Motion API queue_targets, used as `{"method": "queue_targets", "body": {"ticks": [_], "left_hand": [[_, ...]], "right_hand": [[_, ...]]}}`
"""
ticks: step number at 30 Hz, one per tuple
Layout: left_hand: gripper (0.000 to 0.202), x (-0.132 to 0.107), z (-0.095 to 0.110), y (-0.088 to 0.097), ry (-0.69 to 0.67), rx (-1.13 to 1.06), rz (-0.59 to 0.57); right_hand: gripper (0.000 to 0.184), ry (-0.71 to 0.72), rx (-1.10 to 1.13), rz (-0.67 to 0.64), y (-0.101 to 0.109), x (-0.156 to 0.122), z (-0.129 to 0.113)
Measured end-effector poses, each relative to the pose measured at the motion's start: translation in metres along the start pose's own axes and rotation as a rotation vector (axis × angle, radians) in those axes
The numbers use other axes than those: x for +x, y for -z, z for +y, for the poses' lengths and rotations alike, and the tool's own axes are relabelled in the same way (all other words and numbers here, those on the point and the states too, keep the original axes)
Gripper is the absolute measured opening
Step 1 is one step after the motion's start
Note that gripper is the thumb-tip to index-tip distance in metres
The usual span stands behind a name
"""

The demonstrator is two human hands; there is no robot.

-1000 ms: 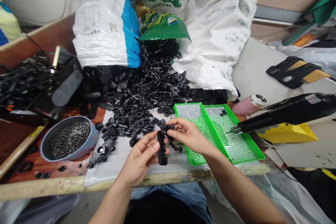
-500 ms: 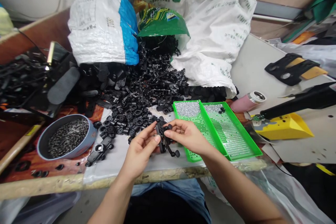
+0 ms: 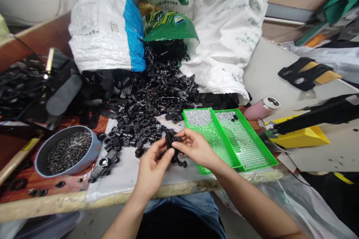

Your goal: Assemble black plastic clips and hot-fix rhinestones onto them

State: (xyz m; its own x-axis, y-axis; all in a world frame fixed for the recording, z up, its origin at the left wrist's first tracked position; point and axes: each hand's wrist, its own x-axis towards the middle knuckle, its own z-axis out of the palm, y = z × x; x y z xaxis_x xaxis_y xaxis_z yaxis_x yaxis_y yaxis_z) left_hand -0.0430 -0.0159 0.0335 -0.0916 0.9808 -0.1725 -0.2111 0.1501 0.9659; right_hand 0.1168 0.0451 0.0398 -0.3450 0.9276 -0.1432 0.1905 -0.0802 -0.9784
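Note:
Both my hands are closed on a black plastic part (image 3: pixel 170 139) with short arms and rounded knobs, held above the table's front edge. My left hand (image 3: pixel 155 160) grips its left side between thumb and fingers. On its right side, my right hand (image 3: pixel 190 145) pinches with thumb and forefinger; the fingers cover much of the part. Just beyond lies a heap of black ring-shaped pieces (image 3: pixel 137 130). To the left of my left hand, a similar black assembly with a round socket (image 3: pixel 103 162) rests on the grey sheet (image 3: pixel 123 179).
A blue bowl (image 3: pixel 97 145) of small dark pieces stands at left. Green trays (image 3: pixel 275 162) with tiny metal pieces lie at right, near a pink flask (image 3: pixel 256 110), a yellow scoop (image 3: pixel 314 136) and a black power screwdriver (image 3: pixel 314 114). White sacks (image 3: pixel 224 37) spill black parts behind.
The black part has turned in my hands, its lower arm drawing in toward my fingers. My grip has shifted slightly. The whole view has moved a little.

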Motion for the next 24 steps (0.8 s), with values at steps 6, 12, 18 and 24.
{"method": "queue_targets", "body": {"ticks": [6,12,18,24], "left_hand": [[0.045,0.008,-0.002,-0.001,-0.058,0.024,-0.008],[0.053,0.019,0.006,-0.006,0.097,-0.199,-0.144],[0.059,0.02,0.004,-0.008,0.152,-0.186,-0.017],[0.047,0.021,0.006,-0.005,0.132,-0.039,-0.086]], "right_hand": [[0.031,-0.048,0.083,-0.049,0.01,0.008,-0.004],[0.046,-0.138,0.319,-0.18,0.025,0.017,-0.007],[0.032,0.045,0.058,0.044,0.01,0.009,0.001],[0.028,0.1,-0.011,-0.143,0.016,0.009,0.006]]}}
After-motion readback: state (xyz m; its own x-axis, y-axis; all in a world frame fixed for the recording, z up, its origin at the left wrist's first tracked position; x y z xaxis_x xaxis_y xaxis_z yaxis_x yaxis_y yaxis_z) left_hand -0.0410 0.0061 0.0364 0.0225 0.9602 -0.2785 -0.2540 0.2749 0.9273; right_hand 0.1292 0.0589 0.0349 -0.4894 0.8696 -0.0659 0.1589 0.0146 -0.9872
